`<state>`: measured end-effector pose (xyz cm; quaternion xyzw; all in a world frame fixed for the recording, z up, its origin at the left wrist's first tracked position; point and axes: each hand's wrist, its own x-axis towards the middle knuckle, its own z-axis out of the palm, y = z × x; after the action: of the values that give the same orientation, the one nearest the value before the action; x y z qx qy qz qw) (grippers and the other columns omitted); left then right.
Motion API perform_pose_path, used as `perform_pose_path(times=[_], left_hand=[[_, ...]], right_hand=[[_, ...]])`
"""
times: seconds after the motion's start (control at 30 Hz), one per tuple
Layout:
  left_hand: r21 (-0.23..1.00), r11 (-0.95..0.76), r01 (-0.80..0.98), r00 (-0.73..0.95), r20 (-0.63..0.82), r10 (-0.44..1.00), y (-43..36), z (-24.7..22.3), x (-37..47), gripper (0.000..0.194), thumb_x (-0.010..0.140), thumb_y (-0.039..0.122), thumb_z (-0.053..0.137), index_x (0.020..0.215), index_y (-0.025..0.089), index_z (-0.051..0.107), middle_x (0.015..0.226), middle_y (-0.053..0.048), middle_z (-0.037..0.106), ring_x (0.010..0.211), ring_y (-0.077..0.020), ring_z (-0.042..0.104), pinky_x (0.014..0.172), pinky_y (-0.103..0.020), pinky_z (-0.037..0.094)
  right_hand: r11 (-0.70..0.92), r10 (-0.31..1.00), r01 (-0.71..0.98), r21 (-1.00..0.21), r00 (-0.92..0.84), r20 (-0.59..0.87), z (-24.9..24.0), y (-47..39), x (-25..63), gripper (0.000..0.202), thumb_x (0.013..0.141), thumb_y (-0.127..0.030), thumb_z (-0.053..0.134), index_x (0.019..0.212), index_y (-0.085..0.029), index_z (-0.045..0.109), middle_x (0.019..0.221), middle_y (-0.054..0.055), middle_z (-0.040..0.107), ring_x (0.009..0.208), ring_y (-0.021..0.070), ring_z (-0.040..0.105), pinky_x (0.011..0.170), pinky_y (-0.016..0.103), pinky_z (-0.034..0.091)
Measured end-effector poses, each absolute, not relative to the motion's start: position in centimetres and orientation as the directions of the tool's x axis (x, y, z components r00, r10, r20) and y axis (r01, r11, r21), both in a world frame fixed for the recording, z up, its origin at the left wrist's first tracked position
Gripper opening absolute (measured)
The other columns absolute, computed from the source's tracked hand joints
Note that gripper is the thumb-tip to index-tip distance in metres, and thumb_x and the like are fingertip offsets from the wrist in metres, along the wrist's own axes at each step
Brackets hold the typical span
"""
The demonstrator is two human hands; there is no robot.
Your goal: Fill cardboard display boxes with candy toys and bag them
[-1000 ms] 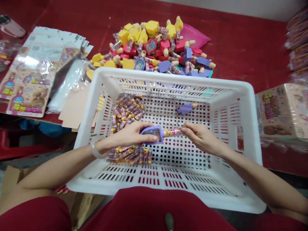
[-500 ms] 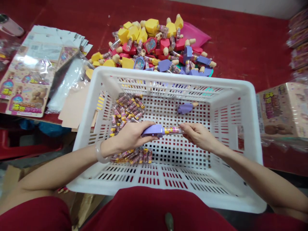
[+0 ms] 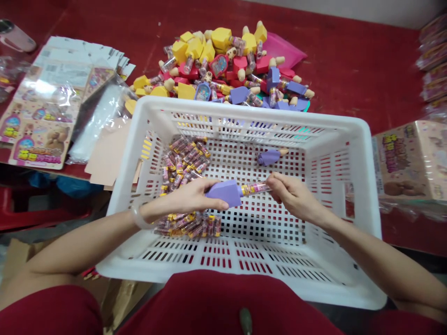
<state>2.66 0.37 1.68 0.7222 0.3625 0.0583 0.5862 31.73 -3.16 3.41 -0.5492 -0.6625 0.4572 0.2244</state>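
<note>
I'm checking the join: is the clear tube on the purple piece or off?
On: the clear tube meets the purple piece yellow end first; the left hand holds the piece, the right hand the tube.

Red table [image 3: 349,70] carrying piled coloured toys [image 3: 220,65], printed cards [image 3: 42,142], 1 pink container [image 3: 21,39]

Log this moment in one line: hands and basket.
left hand: grips purple toy | right hand: holds far end of tube | basket: loose tubes, second purple toy

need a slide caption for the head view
Over a white basket, the left hand grips a purple piece, the right hand its clear tube.
</note>
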Motion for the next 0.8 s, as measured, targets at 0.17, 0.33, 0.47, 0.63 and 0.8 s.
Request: perform_pose_path(times=[0.17,0.33,0.47,0.63,0.8], left_hand=[[0.642,-0.484,0.595,0.649,-0.029,0.760,0.1,1.5,2.7,0.036,0.089,0.038,0.063,0.120,0.021,0.066,0.110,-0.009,0.075,0.090,-0.0206,0.071,0.077,-0.030,0.052],[0.815,-0.219,0.537,0.738,-0.328,0.590,1.2,2.6,2.1,0.074,0.078,0.057,0.074,0.140,0.024,0.053,0.120,-0.008,0.072,0.094,-0.0210,0.071,0.075,-0.029,0.053],[0.811,-0.244,0.531,0.776,-0.351,0.524,0.8,2.7,2.2,0.052,0.089,0.056,0.062,0.128,0.022,0.061,0.106,-0.005,0.074,0.084,-0.0185,0.070,0.070,-0.027,0.052],[0.473,-0.527,0.706,0.634,-0.089,0.768,-0.6,1.6,3.0,0.035,0.096,0.038,0.056,0.125,0.020,0.062,0.112,-0.011,0.072,0.093,-0.0229,0.070,0.074,-0.030,0.050],[0.695,-0.351,0.627,0.666,-0.246,0.704,0.6,2.1,2.4,0.065,0.083,0.050,0.072,0.141,0.026,0.054,0.122,-0.009,0.070,0.098,-0.0239,0.070,0.077,-0.029,0.052]], right_hand=[[-0.411,0.795,0.407,-0.816,-0.278,-0.539,2.0,-3.3,31.0,0.071,0.093,-0.079,0.035,0.049,-0.024,0.040,0.038,-0.003,0.034,0.035,0.0098,0.031,0.041,0.027,0.026],[-0.195,0.908,0.453,-0.870,-0.250,-0.335,2.6,-3.2,30.9,0.064,0.089,-0.080,0.045,0.064,-0.022,0.049,0.048,-0.003,0.045,0.044,0.0108,0.040,0.045,0.025,0.031],[-0.047,0.941,0.516,-0.856,-0.265,-0.212,2.9,-3.2,31.3,0.059,0.091,-0.077,0.049,0.071,-0.021,0.053,0.056,-0.003,0.050,0.050,0.0111,0.044,0.050,0.025,0.034],[-0.332,0.834,0.434,-0.838,-0.281,-0.476,1.8,-3.3,31.1,0.068,0.094,-0.077,0.039,0.055,-0.022,0.043,0.041,-0.003,0.040,0.038,0.0100,0.038,0.044,0.026,0.031],[-0.256,0.891,0.361,-0.897,-0.271,-0.364,2.1,-3.0,31.0,0.063,0.091,-0.077,0.049,0.062,-0.021,0.047,0.046,-0.003,0.046,0.043,0.0099,0.042,0.048,0.025,0.035]])
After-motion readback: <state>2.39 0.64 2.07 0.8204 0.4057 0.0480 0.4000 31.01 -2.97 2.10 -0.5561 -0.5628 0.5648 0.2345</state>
